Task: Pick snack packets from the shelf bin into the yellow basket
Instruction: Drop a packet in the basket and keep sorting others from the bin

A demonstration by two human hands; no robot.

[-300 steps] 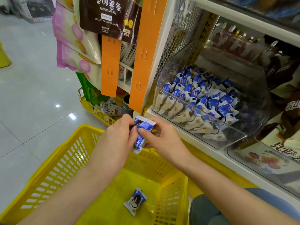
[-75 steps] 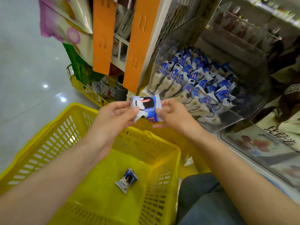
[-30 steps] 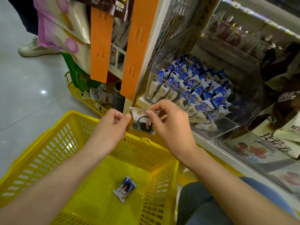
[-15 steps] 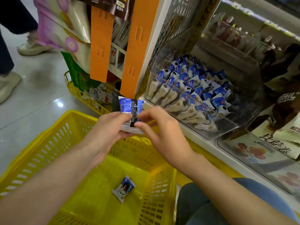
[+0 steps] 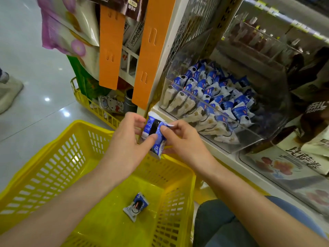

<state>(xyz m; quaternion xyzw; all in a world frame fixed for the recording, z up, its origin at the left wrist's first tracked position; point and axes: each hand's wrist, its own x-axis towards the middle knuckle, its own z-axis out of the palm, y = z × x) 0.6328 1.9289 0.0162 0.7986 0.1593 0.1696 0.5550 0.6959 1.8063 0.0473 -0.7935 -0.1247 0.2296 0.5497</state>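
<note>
A blue and white snack packet [image 5: 154, 134] is held upright between my left hand [image 5: 128, 143] and my right hand [image 5: 183, 139], just above the far rim of the yellow basket [image 5: 53, 168]. Both hands pinch its edges. One more snack packet [image 5: 136, 206] lies on the basket's floor. The clear shelf bin [image 5: 249, 136] to the right holds several of the same blue and white packets [image 5: 210, 93].
Orange hanging strips [image 5: 111, 50] and pink snack bags [image 5: 65, 29] hang at the shelf end above a small yellow wire basket [image 5: 89, 104]. Another clear bin [image 5: 284, 173] sits lower right. My knee [image 5: 217, 221] is beside the basket. Another person's shoe [image 5: 8, 91] stands at left.
The packet has been turned in my hands from flat to upright and now sits slightly lower and right. The other person's feet have moved left, nearly out of view.
</note>
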